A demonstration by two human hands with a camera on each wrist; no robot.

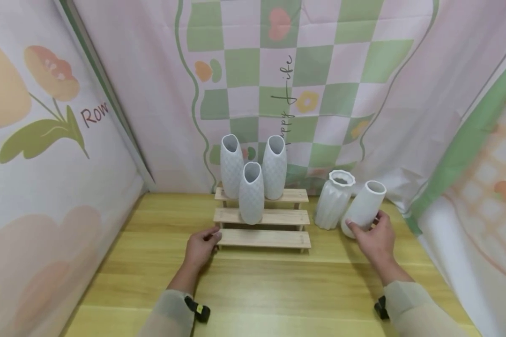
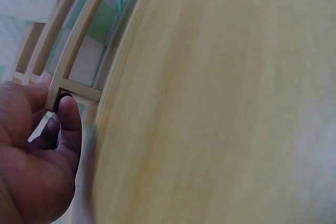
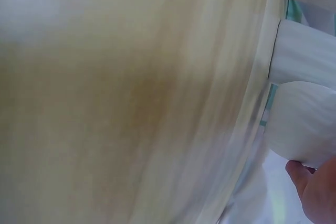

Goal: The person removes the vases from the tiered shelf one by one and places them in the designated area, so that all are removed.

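A three-tier wooden stand (image 1: 263, 238) stands on the table; my left hand (image 1: 200, 249) is at the left end of its lowest step. In the left wrist view, the thumb and fingers of that hand (image 2: 39, 171) pinch the step's corner. My right hand (image 1: 378, 241) grips a smooth white vase (image 1: 366, 206), which leans to the right. Only the lower part of this vase (image 3: 299, 124) and some of the hand show in the right wrist view. Just left of it, apart from the stand, is a ribbed white vase (image 1: 332, 206) with a wavy rim.
Two textured white vases, one left (image 1: 232, 171) and one right (image 1: 275, 171), stand on the top step. A third textured vase (image 1: 251, 196) stands on the middle step. Behind the wooden table (image 1: 261, 299) hangs a checkered curtain (image 1: 312, 65), with printed cloth at both sides.
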